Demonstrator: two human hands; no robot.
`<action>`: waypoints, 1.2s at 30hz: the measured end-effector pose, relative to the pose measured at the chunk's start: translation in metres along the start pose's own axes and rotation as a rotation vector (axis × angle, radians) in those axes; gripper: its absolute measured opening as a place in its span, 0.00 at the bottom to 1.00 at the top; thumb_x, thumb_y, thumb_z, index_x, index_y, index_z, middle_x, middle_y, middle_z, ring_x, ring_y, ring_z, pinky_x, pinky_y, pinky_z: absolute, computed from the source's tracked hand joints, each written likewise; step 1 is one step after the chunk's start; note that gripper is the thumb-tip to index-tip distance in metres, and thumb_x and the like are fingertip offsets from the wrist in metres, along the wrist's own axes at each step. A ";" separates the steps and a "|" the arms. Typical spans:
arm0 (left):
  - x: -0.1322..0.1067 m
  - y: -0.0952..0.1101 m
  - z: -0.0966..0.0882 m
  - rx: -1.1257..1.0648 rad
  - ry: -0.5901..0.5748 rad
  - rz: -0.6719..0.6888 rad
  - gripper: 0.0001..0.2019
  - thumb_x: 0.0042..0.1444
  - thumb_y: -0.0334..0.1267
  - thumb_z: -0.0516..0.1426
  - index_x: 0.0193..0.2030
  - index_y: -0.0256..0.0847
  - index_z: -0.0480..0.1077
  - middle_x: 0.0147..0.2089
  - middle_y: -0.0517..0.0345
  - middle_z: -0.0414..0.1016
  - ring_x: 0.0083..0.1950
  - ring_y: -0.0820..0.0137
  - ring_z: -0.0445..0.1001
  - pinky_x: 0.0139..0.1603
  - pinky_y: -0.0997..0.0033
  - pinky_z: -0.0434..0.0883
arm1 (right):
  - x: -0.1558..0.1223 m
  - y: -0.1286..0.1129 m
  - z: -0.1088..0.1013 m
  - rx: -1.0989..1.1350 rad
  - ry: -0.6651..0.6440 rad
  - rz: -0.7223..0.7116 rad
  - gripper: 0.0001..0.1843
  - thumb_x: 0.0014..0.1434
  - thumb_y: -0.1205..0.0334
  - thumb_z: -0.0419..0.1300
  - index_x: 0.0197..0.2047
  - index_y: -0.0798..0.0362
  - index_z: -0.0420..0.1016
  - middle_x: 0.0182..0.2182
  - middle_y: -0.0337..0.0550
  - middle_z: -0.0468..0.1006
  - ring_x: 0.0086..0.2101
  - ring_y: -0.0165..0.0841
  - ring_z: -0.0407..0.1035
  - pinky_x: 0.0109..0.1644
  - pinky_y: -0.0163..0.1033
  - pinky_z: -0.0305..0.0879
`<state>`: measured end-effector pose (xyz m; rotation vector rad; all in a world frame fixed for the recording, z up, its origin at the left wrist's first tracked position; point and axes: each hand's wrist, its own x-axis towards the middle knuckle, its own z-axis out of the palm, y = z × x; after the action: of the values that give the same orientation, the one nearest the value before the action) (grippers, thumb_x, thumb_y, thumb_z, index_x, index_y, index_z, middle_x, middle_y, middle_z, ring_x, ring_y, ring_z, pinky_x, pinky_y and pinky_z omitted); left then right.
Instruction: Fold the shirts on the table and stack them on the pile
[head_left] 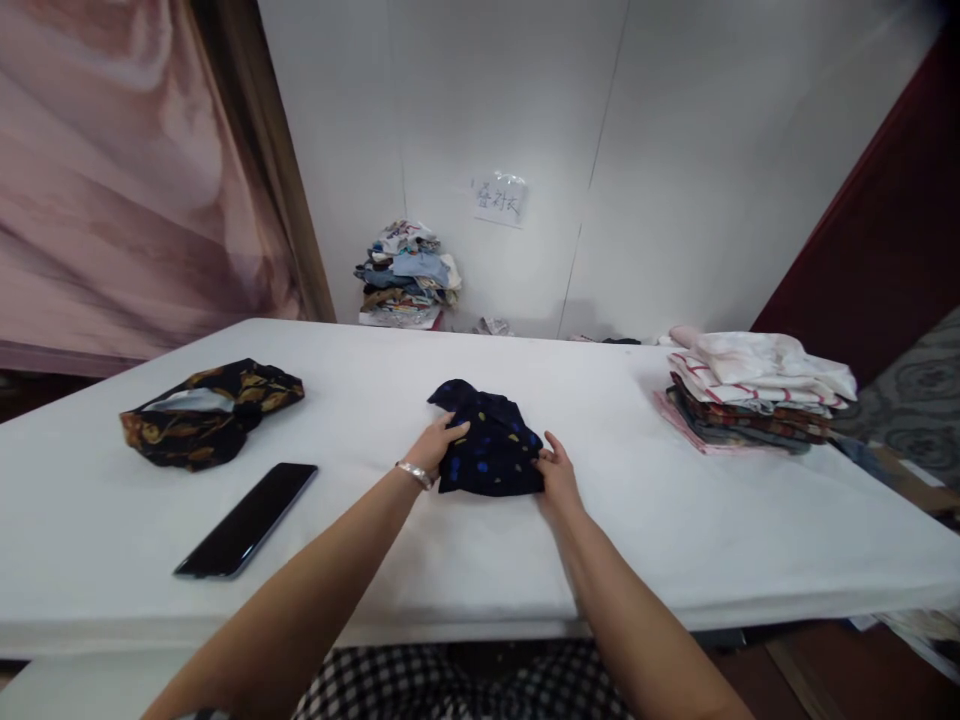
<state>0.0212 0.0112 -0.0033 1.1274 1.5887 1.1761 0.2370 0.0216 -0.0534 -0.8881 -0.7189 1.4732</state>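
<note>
A dark navy garment (487, 450) with blue and yellowish spots lies folded into a small bundle on the white-covered table, in front of me. My left hand (437, 443), a silver bracelet at its wrist, grips the garment's left edge, thumb on top and the other fingers hidden beneath the cloth. At the right edge my right hand (559, 475) pinches the cloth between thumb and fingers, with one finger raised. The garment's upper left corner sticks out past the bundle.
A black garment with a gold-brown pattern (217, 415) lies crumpled at left, near a dark phone (247, 520). Folded clothes (757, 390) are stacked at right on the white table (360, 570). Behind the table stands a clothes pile (409, 275) below a handwritten sign (499, 200).
</note>
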 end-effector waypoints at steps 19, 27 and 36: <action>-0.036 0.011 0.018 0.248 0.163 0.156 0.09 0.44 0.37 0.64 0.33 0.41 0.72 0.39 0.51 0.77 0.50 0.54 0.73 0.57 0.51 0.66 | -0.003 -0.006 -0.001 -0.238 -0.109 -0.182 0.21 0.38 0.64 0.63 0.40 0.51 0.77 0.39 0.43 0.80 0.40 0.38 0.72 0.46 0.44 0.67; -0.042 0.025 -0.069 -0.605 0.545 -0.085 0.17 0.64 0.42 0.46 0.53 0.39 0.67 0.43 0.49 0.79 0.44 0.62 0.78 0.44 0.62 0.77 | -0.003 -0.004 0.000 -0.407 -0.036 -0.342 0.14 0.42 0.68 0.60 0.35 0.48 0.79 0.36 0.41 0.78 0.42 0.38 0.70 0.53 0.48 0.64; -0.060 0.055 -0.026 -0.804 0.353 -0.033 0.13 0.61 0.43 0.52 0.42 0.36 0.71 0.42 0.48 0.79 0.46 0.60 0.77 0.48 0.60 0.76 | -0.054 -0.022 0.023 -0.478 -0.396 -0.540 0.34 0.45 0.70 0.68 0.56 0.41 0.72 0.56 0.39 0.71 0.58 0.41 0.62 0.65 0.51 0.55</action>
<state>0.0205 -0.0440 0.0619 0.3785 1.1594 1.8297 0.2282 -0.0284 -0.0165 -0.6722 -1.5209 1.0034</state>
